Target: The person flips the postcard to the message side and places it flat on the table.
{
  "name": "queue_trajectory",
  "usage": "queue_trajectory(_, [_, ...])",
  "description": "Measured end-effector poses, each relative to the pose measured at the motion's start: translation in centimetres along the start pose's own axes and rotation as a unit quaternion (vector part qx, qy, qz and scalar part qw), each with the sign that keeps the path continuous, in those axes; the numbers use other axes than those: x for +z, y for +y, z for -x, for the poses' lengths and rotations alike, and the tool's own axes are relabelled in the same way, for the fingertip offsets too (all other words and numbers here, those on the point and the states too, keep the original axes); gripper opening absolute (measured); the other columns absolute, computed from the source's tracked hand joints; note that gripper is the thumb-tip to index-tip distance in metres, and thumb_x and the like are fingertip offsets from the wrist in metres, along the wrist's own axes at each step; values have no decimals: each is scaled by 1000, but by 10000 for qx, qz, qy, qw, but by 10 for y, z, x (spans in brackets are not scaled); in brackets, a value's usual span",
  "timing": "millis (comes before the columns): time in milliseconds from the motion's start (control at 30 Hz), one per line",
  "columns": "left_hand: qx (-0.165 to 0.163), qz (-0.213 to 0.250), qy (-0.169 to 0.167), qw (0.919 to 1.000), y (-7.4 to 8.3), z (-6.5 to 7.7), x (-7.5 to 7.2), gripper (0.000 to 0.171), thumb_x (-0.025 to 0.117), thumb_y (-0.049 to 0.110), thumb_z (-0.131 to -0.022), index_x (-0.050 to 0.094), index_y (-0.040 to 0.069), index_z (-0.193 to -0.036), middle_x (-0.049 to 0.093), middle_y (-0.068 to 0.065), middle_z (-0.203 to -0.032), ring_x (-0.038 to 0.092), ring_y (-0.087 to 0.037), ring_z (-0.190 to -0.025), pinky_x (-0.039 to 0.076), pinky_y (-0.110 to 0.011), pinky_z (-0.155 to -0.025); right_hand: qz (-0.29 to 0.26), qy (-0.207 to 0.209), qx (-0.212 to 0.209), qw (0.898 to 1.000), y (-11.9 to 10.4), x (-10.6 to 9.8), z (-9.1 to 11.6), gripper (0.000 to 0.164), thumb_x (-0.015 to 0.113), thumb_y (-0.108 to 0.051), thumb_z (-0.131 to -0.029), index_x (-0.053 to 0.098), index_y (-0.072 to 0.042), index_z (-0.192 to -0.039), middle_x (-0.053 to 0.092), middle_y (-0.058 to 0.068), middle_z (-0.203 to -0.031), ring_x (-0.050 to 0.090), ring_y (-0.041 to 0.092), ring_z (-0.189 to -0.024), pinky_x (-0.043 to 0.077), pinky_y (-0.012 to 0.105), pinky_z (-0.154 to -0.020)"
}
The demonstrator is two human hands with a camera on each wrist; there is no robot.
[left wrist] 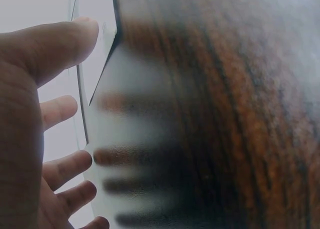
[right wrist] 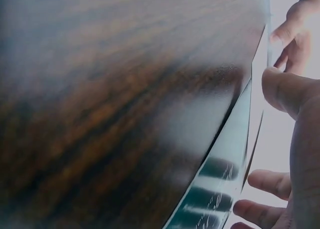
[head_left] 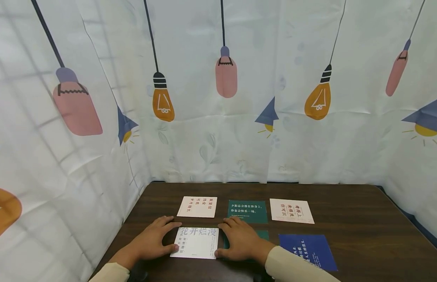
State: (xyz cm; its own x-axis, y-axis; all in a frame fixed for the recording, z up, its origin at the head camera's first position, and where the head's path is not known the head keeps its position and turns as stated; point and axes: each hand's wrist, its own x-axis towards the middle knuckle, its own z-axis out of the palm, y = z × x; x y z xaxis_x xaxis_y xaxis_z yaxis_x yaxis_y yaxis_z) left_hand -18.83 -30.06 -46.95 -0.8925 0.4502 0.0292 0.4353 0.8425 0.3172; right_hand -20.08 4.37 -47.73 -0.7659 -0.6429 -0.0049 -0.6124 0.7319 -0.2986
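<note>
In the head view we see a pale curtain (head_left: 246, 156), printed with hanging lamps and bulbs, behind a dark wood-grained table (head_left: 362, 211). Two cream sleeves (head_left: 295, 268) enter from the near side. The left hand (head_left: 153, 239) and right hand (head_left: 243, 243) flank a white card (head_left: 195, 244) lying near the table's front, left of centre. Both have relaxed, spread fingers: we note the left thumb at the card's left edge and the right thumb at its lower right corner.

Beyond them we find a white card with red characters (head_left: 197, 206), a green card (head_left: 247, 213) and a second red-lettered card (head_left: 292, 210) in a row. A blue card (head_left: 308, 246) lies at the right, partly behind the forearm, and a nearer green card (head_left: 264, 235) is mostly covered by the right hand.

The left wrist view shows us what the head view does not: finger reflections on the glossy tabletop. The right wrist view reveals green beneath the right fingers; blur and glare leave us unsure whether those fingertips touch it. Only the head view lets us see the white card's blue-grey heading (head_left: 198, 232).
</note>
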Motion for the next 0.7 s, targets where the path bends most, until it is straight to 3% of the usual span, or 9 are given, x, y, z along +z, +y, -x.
queue_trajectory(400, [-90,-40,-95,9999,0,-3,2,75,73,61,-86,58,17,-145,45,-23,-151,35,-53,-140,33,-73,-102,254,91,27,9996,0,8,-7,86,59,-75,-88,50,-17,-150,43,8,-156,35,30,-146,33,51,-114])
queue_trajectory(700, [-218,136,-233,9994,1,-5,2,76,76,60,-84,58,19,-145,41,-24,-154,29,-53,-143,32,-75,-102,186,75,130,9997,-4,5,-10,84,67,-73,-84,56,-17,-145,43,10,-155,34,32,-146,32,51,-115])
